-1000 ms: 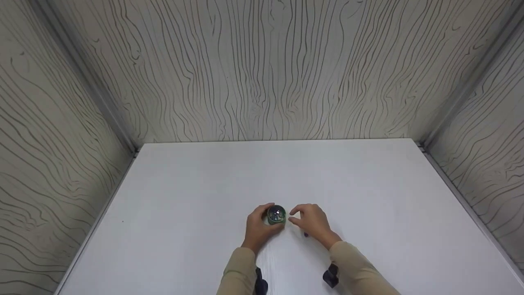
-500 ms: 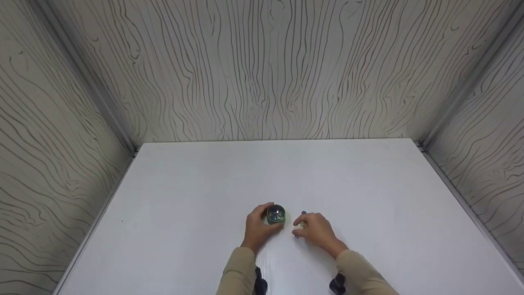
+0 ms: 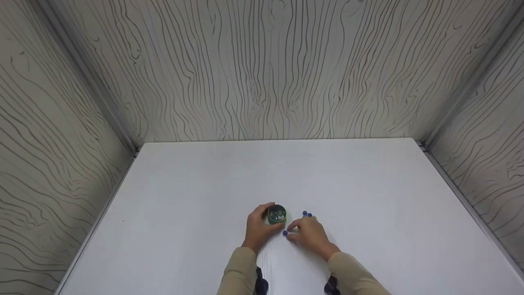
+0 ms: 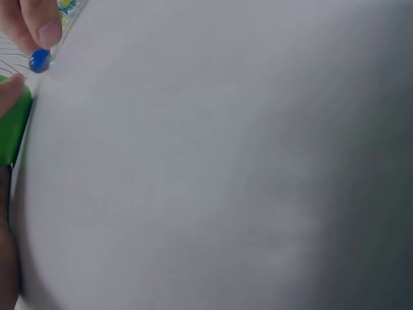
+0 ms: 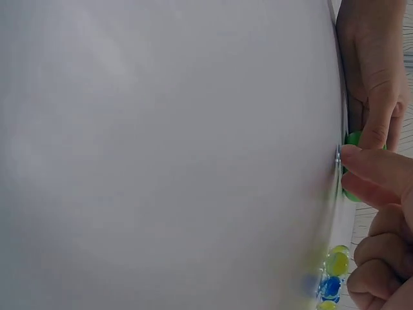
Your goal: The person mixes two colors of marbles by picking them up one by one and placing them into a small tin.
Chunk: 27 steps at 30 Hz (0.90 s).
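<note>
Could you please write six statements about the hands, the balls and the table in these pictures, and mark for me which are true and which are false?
1. The left hand holds a green container. True.
2. The right hand is far from every ball. False: it is close to a blue ball.
3. In the head view, two more blue balls show just beyond the right hand. True.
4. No ball shows any yellow. False: the right wrist view shows a yellow ball.
5. The table top is black. False: it is white.
6. Both sleeves are beige. True.
</note>
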Available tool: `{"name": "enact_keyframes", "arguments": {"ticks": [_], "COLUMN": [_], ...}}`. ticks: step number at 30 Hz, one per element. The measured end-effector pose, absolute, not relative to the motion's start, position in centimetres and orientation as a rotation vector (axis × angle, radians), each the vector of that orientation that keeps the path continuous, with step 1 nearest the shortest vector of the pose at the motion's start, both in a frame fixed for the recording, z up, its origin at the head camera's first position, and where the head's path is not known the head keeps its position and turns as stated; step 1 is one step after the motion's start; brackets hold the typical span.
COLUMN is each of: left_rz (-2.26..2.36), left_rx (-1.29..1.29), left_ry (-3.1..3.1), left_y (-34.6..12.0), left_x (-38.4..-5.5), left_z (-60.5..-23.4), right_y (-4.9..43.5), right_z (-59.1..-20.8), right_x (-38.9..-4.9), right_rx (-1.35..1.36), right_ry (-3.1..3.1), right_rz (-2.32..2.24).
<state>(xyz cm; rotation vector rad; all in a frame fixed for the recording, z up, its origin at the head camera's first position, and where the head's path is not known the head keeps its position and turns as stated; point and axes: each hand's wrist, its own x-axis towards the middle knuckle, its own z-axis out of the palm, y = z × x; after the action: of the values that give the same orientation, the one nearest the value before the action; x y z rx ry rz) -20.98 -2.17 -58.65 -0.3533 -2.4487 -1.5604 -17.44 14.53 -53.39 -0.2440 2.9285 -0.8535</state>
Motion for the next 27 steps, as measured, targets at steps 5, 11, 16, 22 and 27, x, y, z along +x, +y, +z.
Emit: {"name": "enact_keyframes", "arguments": {"ticks": [5,11,16,22,27], "left_rz": [-1.584,-1.538,-1.496,-1.484,-1.465], "left_rx": [-0.324,-0.312,-0.302,-0.305,-0.329], "left_ry": [-2.465,-2.508,-2.533,-2.528,-2.518], "left_y": [-2.2,-1.9,-1.7,-1.7,-1.8], "left_x": [-20.8,-20.4,-20.2,-20.3,-20.3], "left_z": [-58.6,-58.5,-58.3,-58.4,-58.6], "right_y": [13.7,12.6,12.3,11.8,10.8], "right_z": [-53.8,-53.8,-53.8,-53.8,-53.9], "right_x": [-17.5,-17.4,-17.3,-17.0,-16.6], "right_rx": [-0.287,-0.348,-0.31,-0.29,-0.236], "right_ry": [2.966,3.059,3.059,3.072,3.15], "right_rz": [-0.854,-0.858,-0.869,-0.849,-0.801]}}
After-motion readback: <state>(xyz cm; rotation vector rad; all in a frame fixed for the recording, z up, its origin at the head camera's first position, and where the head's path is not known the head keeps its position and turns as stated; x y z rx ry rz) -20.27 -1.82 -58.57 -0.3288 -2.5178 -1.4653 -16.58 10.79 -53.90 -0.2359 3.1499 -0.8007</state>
